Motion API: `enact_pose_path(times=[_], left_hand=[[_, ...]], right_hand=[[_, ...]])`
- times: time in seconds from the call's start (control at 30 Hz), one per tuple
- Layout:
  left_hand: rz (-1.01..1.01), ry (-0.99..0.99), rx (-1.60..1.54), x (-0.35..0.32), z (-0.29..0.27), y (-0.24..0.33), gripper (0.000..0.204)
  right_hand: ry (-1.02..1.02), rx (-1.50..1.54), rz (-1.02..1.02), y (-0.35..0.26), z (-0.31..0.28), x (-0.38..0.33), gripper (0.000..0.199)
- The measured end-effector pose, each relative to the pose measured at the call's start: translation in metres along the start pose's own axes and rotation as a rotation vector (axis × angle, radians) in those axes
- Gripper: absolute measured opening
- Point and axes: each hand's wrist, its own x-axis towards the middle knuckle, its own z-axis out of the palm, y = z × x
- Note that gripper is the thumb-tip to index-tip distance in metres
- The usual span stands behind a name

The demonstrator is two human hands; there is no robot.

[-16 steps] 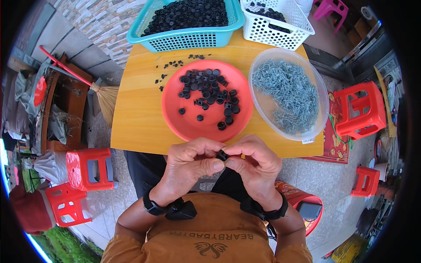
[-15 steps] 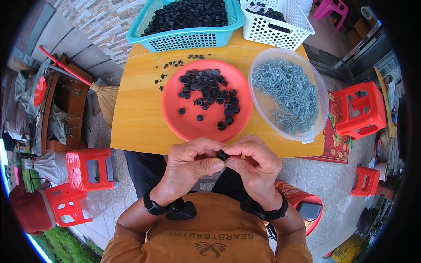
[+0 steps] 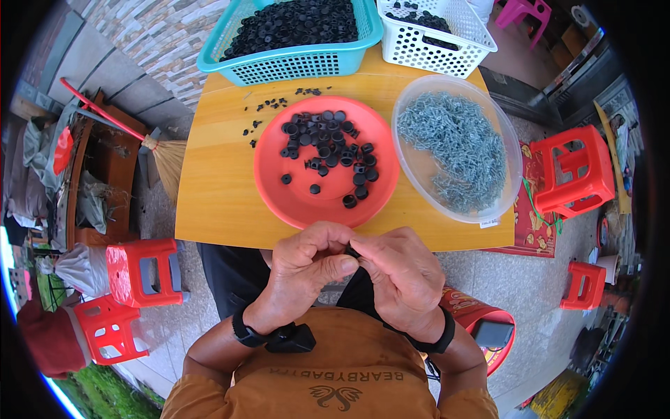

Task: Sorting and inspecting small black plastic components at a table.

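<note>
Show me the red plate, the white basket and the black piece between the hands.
Red plate (image 3: pixel 296 199): head view, bare lower part.
White basket (image 3: pixel 427 60): head view, perforated front wall.
Black piece (image 3: pixel 352 252): head view, small visible edge.

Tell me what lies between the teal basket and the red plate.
In the head view, small black bits lie scattered on the yellow table between the teal basket and the red plate.

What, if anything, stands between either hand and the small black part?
Nothing visible does: the left hand and right hand both grip the small black part, mostly hiding it, on the near side of the red plate.
</note>
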Motion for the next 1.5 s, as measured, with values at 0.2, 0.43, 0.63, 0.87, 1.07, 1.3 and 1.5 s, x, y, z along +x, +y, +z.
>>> enact_pose_path(times=[0.2, 0.43, 0.63, 0.87, 1.07, 1.3, 1.5], left_hand=[[0.064, -0.027, 0.069, -0.001, 0.001, -0.003, 0.026], [0.094, -0.049, 0.022, -0.001, 0.001, -0.005, 0.029], [0.09, -0.071, 0.017, -0.004, -0.001, -0.002, 0.03], [0.159, -0.06, 0.06, -0.007, 0.002, 0.004, 0.032], [0.24, -0.031, 0.062, -0.01, 0.006, -0.002, 0.033], [0.243, 0.022, 0.214, -0.013, 0.002, -0.002, 0.04], [0.3, 0.037, 0.526, -0.016, -0.004, 0.0, 0.038]], right_hand=[[-0.014, -0.031, 0.023, -0.004, -0.001, 0.002, 0.047], [-0.027, -0.067, -0.028, -0.006, -0.004, 0.001, 0.043], [-0.048, -0.014, 0.087, -0.013, -0.008, 0.003, 0.042], [-0.114, 0.23, 0.189, -0.008, -0.009, 0.001, 0.042], [-0.125, 0.044, 0.024, -0.019, -0.006, 0.001, 0.045], [-0.112, 0.054, 0.018, -0.019, -0.005, -0.002, 0.046], [-0.14, 0.256, 0.107, -0.02, -0.009, 0.001, 0.048]])
